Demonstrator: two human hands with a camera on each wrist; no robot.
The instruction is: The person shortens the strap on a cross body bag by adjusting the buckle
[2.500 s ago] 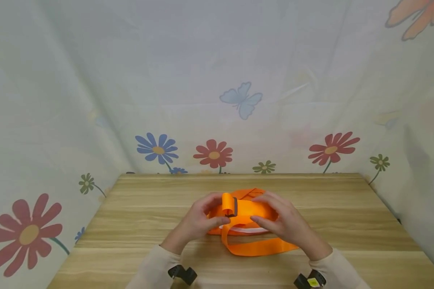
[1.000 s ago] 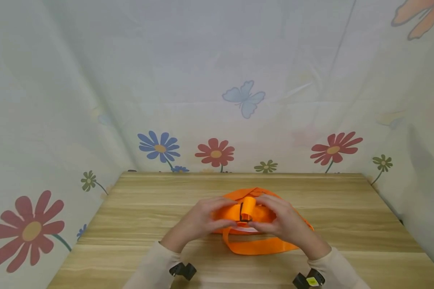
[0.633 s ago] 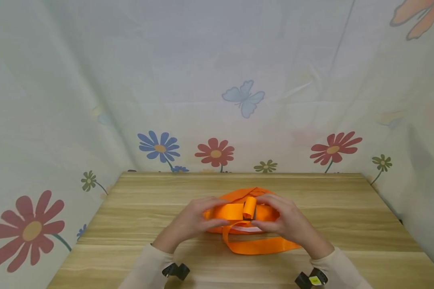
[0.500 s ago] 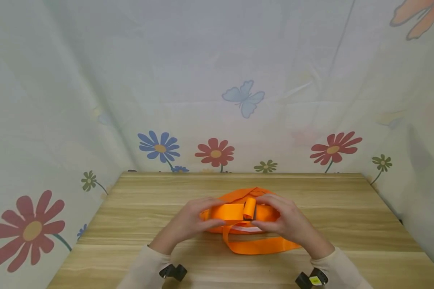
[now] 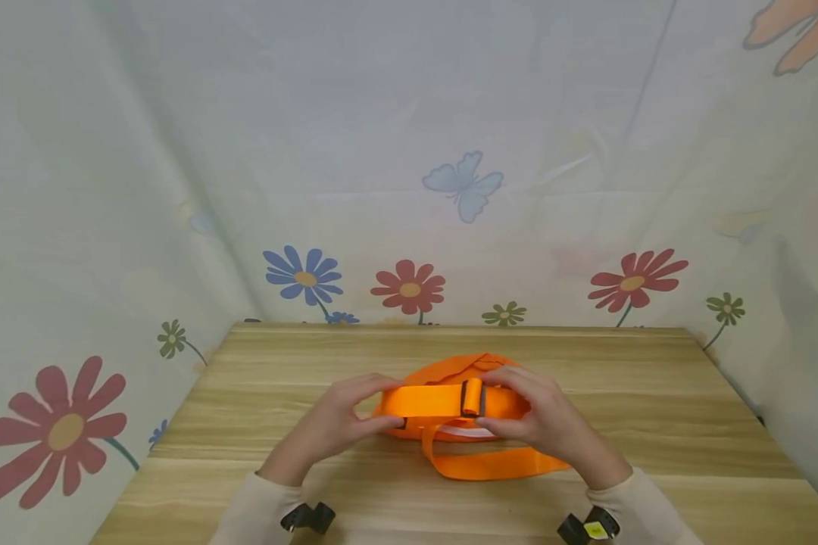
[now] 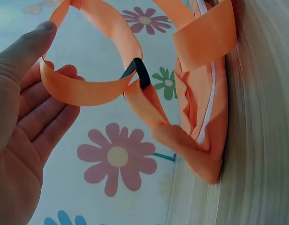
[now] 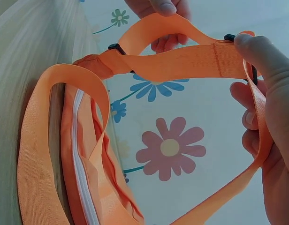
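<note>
An orange zippered bag [image 6: 217, 117] lies on the table, its webbing strap [image 5: 426, 401] raised in front of it between both hands. My left hand [image 5: 344, 412] grips the strap's left bend, thumb on one edge and fingertips at the other. In the left wrist view the strap crosses between that thumb and the fingers. My right hand [image 5: 541, 405] holds the strap at a black slider buckle [image 7: 254, 72], thumb pressed on the buckle's end. A short strap loop [image 5: 473, 396] stands out of this buckle. Another black slider [image 6: 142, 72] sits lower on the strap, near the bag.
A slack strap loop [image 5: 491, 465] droops onto the wooden table [image 5: 300, 352] in front of the bag. A white zipper [image 7: 81, 154] runs along the bag's edge. Behind the table hangs a pale cloth [image 5: 354, 151] printed with flowers and butterflies.
The buckle and its short loop have shifted from the left hand's side to the right hand's. My left hand has drawn leftward along the strap, and the strap between the hands lies straighter.
</note>
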